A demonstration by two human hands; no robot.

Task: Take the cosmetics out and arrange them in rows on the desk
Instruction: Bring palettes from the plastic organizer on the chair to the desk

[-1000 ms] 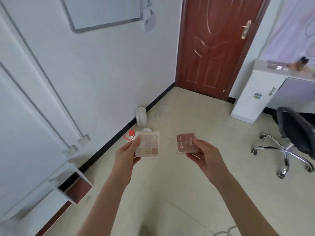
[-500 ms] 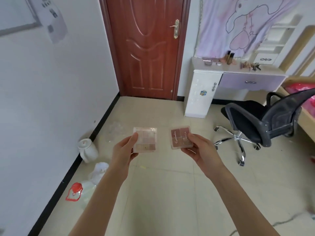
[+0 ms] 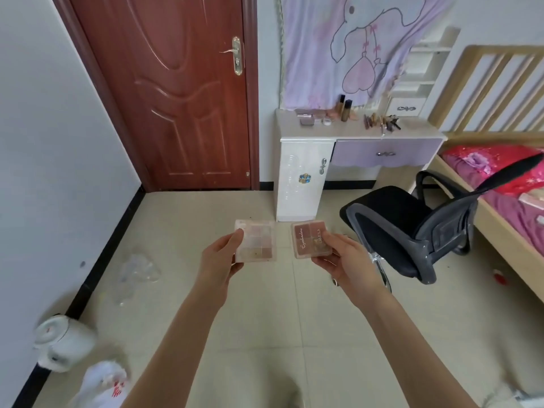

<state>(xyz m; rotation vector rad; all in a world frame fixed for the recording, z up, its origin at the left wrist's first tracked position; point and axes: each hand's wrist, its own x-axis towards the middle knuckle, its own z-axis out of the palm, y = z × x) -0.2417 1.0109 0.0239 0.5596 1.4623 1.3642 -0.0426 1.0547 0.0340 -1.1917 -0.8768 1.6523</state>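
A pale palette [image 3: 255,240] of small pink and beige pans is pinched by the left hand [image 3: 219,262]; a darker palette [image 3: 311,239] is gripped by the right hand [image 3: 343,262]. Both are held over the floor, far from the desk [image 3: 412,134]. The desk's cosmetics [image 3: 344,113] are too small to identify.

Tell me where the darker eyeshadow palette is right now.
In the head view, the darker palette is pinched in the right hand, centre frame over the floor, just right of the paler palette held by the left hand.
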